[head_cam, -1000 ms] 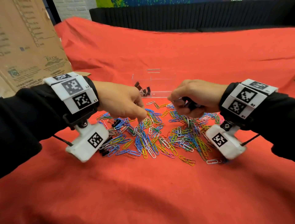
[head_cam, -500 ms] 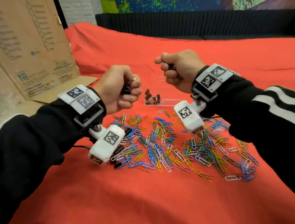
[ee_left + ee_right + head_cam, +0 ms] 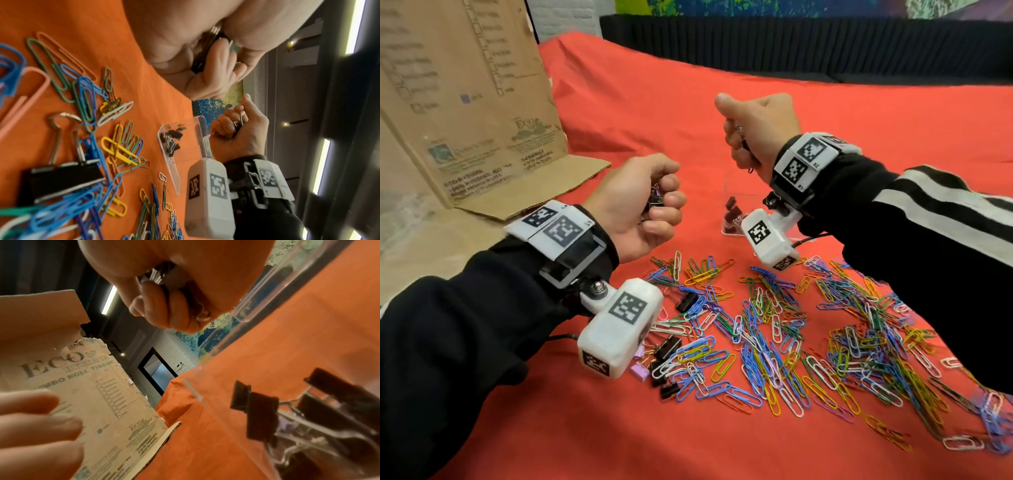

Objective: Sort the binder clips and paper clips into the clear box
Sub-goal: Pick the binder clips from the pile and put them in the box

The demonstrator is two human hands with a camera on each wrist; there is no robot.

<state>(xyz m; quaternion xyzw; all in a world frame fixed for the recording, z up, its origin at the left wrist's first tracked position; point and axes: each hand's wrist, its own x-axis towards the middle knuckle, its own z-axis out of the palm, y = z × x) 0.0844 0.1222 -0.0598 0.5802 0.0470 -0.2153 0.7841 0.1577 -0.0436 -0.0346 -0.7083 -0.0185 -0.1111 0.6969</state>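
A red cloth (image 3: pixel 619 428) with soft folds covers the surface, a printed cardboard sheet (image 3: pixel 465 102) propped to the left of the hands and a dark ribbed wall behind. In the head view, thin wire paper clips (image 3: pixel 774 335) in many colours lie strewn below both hands, a few black binder clips (image 3: pixel 667 346) among them near the left wrist. The left hand (image 3: pixel 640 202) is a fist closed round black binder clips. The right hand (image 3: pixel 760 133), raised higher, is also a fist holding clips, wire loops poking out. The clear box (image 3: pixel 732 226) sits between and beyond the hands, just under the right wrist, with dark clips inside.

The left wrist view shows the left fingers (image 3: pixel 207 81) curled over dark metal, a large black binder clip (image 3: pixel 61 178) with steel handles on the cloth, and the box (image 3: pixel 174 170) beside the right hand (image 3: pixel 238 134).

The right wrist view shows the right fist (image 3: pixel 170 296) clenched over silvery wire, directly above the glossy box wall (image 3: pixel 257 308); black folded-steel clips (image 3: pixel 261 415) lie inside.
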